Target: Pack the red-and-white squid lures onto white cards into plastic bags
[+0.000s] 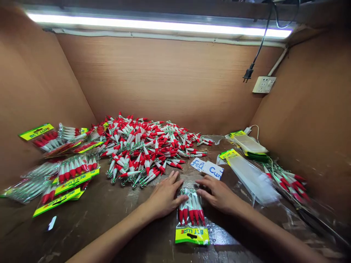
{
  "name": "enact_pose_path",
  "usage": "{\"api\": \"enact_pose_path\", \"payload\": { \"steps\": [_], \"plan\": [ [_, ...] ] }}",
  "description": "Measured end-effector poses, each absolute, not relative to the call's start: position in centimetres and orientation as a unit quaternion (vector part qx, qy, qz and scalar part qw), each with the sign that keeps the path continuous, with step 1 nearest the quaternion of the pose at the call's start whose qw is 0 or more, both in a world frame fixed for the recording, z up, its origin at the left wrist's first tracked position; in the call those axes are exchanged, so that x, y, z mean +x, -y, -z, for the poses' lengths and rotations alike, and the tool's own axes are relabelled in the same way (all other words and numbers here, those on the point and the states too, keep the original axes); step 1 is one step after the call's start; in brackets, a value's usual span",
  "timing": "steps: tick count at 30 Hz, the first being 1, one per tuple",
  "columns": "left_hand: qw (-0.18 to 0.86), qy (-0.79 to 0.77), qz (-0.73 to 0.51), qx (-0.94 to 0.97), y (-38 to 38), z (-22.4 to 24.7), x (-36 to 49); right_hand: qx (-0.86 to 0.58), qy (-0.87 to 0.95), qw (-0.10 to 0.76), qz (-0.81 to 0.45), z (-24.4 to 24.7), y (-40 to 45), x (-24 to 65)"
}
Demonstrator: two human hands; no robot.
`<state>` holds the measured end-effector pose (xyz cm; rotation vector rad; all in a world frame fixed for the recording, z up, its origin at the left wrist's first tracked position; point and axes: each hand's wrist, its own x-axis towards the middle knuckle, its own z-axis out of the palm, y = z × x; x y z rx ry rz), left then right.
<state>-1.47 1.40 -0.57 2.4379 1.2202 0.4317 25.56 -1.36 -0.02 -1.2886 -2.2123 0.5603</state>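
Observation:
A clear plastic bag of red-and-white fishing lures lies flat in front of me, its yellow-green "BCT LURE" header toward me. My left hand rests at the bag's far left side, fingers stretched apart and the thumb over its edge. On the far right side is my right hand, fingers apart and slightly bent, the thumb at the bag's edge. Neither hand grips anything. Beyond my left hand spreads a large heap of loose red-and-white lures with green-tinted hooks.
Filled lure bags are stacked at the left. Flat clear bags lie at the right, near more lures. Two handwritten paper pieces sit beyond my right hand. A black plug hangs near a wall socket.

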Motion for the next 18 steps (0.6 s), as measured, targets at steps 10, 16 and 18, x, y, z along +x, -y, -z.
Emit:
{"api": "enact_pose_path", "payload": {
  "steps": [10, 16, 18],
  "plan": [
    [0.609, -0.423, -0.317, 0.592, -0.3, 0.6, 0.4, -0.410, 0.608, 0.397, -0.553, 1.8, 0.2, 24.2],
    [0.661, -0.417, -0.326, 0.532, -0.6, -1.0, -0.7, -0.396, 0.573, 0.412, -0.587, 1.6, 0.5, 24.3],
    [0.601, -0.447, -0.314, 0.584, 0.7, -2.7, -4.1, -0.436, 0.619, 0.421, -0.499, 1.1, 0.4, 25.0]
  ]
}}
